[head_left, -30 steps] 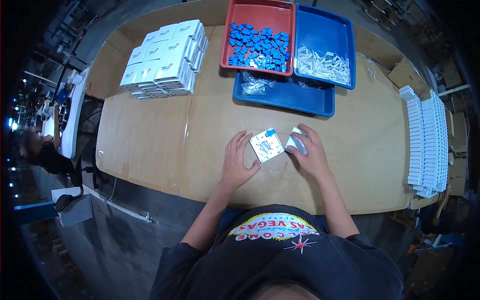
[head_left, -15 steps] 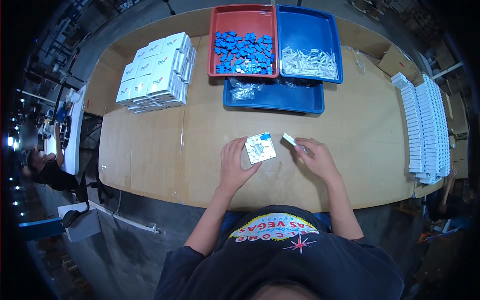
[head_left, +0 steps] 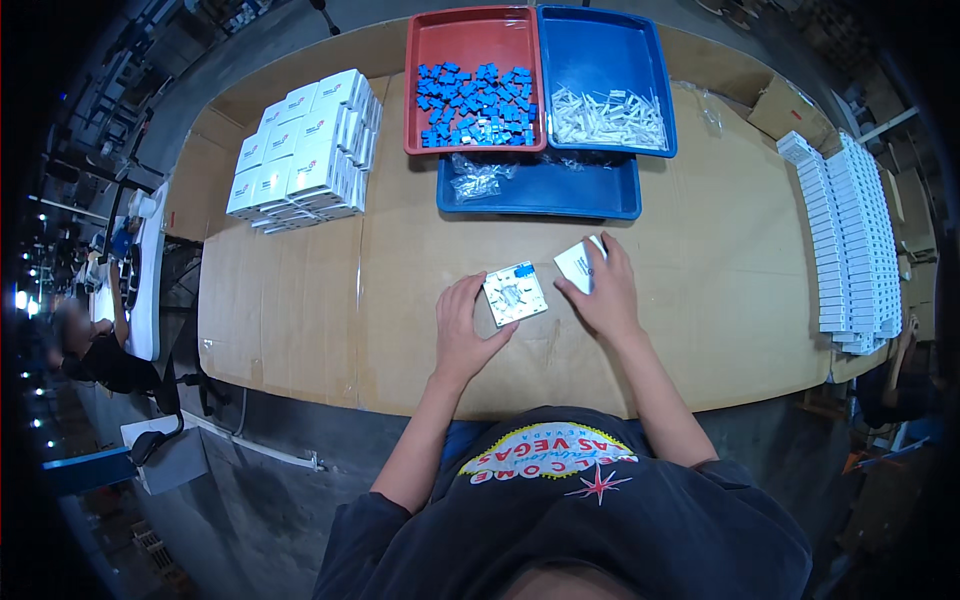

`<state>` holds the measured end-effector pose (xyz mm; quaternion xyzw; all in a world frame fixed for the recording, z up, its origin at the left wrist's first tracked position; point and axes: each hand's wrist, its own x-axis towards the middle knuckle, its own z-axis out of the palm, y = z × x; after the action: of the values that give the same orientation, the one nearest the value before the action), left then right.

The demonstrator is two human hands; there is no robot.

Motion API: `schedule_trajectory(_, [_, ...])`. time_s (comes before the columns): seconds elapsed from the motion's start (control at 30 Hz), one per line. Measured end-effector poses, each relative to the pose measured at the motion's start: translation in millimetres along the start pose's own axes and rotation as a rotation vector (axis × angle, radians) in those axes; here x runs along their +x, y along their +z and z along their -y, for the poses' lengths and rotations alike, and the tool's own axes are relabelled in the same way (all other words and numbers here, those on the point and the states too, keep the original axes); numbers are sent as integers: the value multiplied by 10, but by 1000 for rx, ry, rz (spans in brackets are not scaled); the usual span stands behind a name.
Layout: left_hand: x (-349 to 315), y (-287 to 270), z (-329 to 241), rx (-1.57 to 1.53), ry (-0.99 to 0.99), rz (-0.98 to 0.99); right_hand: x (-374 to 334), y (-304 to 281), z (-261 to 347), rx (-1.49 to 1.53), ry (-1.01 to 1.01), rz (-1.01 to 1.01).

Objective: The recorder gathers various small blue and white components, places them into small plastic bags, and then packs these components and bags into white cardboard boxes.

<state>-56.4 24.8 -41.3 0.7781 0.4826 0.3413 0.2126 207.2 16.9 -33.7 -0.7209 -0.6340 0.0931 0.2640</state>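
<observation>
My left hand [head_left: 464,328] grips a square white plastic housing [head_left: 514,297] by its left and near edges, fingers on one side and thumb on the other. The housing's open inside faces up, and a small blue connector piece [head_left: 524,270] sits at its far edge. To the right, my right hand [head_left: 610,297] is closed on a flat white square cover [head_left: 575,266]. Its printed face is turned up, with the thumb at the near left edge and the fingers over the right side. A narrow gap separates cover and housing.
Ahead stand a red tray [head_left: 470,40] of blue connectors and a blue tray [head_left: 600,50] of thin white parts. A lower blue tray [head_left: 560,195] holds clear bags. White units are stacked at left [head_left: 290,150] and right [head_left: 845,240]. A person [head_left: 110,350] sits far left.
My right hand has moved forward and turned the cover from edge-on to flat, printed side up. The left hand keeps hold of the housing. The whole view has shifted slightly.
</observation>
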Motion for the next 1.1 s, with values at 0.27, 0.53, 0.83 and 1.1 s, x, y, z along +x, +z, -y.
schedule_trajectory(0.27, [-54, 9, 44, -381, -149, -136, 17, -21, 15, 130, -102, -41])
schedule_trajectory(0.53, [156, 3, -586, -1670, -807, -161, 180, -490, 261, 1500, 312, 493])
schedule_trajectory(0.83, [54, 210, -648, -2032, -1007, 257, 184, -422, 393, 1544, 343, 462])
schedule_trajectory(1.1, [2, 273, -629, -2085, -1062, 344, 116, -315, 358, 1231, 282, 560])
